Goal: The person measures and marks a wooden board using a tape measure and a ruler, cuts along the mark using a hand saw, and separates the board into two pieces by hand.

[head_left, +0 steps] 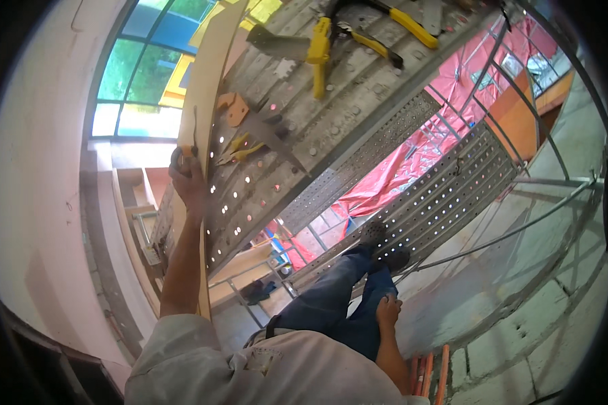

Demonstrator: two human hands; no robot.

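Note:
My left hand (188, 181) is closed around the orange-and-black handle of a thin-shafted tool that looks like a screwdriver (185, 151). It rests against a long pale wooden board (206, 71) standing along the platform's edge. Beside that hand, on the perforated metal scaffold plank (284, 128), lie yellow-handled pliers (240, 150) and a handsaw (263, 131) with an orange-brown handle. My right hand (388, 310) hangs low beside my jeans with its fingers curled; whatever it may hold is hidden.
Farther along the plank sit a yellow-and-black frame tool (321, 50) and another yellow-and-black-handled tool (371, 44). My feet stand on a lower perforated plank (446, 182). Scaffold tubes (547, 212) curve at the right; pink sheeting (378, 189) shows below. A wall (40, 169) rises left.

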